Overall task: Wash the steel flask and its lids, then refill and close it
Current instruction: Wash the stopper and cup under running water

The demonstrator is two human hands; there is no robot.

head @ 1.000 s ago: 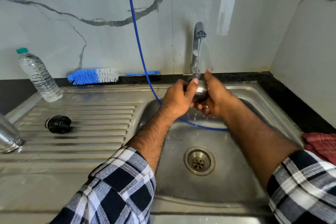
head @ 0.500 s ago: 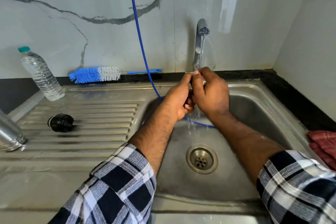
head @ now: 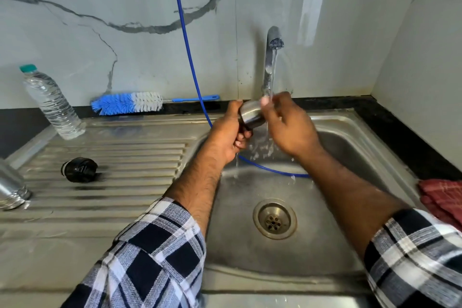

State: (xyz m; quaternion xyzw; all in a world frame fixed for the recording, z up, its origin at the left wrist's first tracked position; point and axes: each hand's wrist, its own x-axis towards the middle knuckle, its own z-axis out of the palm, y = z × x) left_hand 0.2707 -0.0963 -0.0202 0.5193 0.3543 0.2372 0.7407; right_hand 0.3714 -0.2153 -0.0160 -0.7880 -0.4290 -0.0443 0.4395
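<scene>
Your left hand curls round the small cup-shaped steel lid and holds it above the stainless steel sink basin, right under the running stream from the chrome tap; your right hand meets it from the other side, fingers bent over the lid's rim, though how firmly they grip you cannot tell through the water; splashes fall between both wrists. The steel flask body lies at the left edge of the ribbed draining board, only partly in view; the black screw-in inner lid lies on its side on the ribs, well apart from the flask; a clear plastic water bottle with a green cap stands at the board's back corner; a blue and white bottle brush rests along the wall; a thin blue hose hangs down into the basin; a red checked cloth sits on the right counter.
</scene>
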